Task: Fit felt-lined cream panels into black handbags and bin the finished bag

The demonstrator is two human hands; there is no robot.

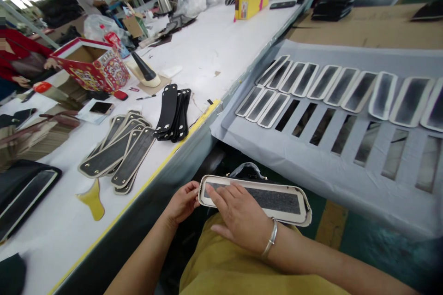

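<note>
On my lap lies a handbag [277, 199], its long base panel turned up, with a cream border and a dark grey middle strip. A plastic-wrapped handle [249, 166] shows along its far side. My left hand [183, 200] pinches the rim at the panel's left end, thumb and fingers closed. Across the panel's left half rests my right hand [240, 214], fingers stretched out and lying flat on it; a bracelet circles that wrist. My right hand hides part of the grey strip, and most of the bag's body is out of sight below.
Cream-edged dark strips [124, 152] and black strips [173, 113] are stacked on the white table at left, beside a yellow scraper [93, 199]. At right, a grey slotted sheet [242, 133] carries several cream-edged panels [382, 94]. A red box [93, 67] and a co-worker's hands are farther left.
</note>
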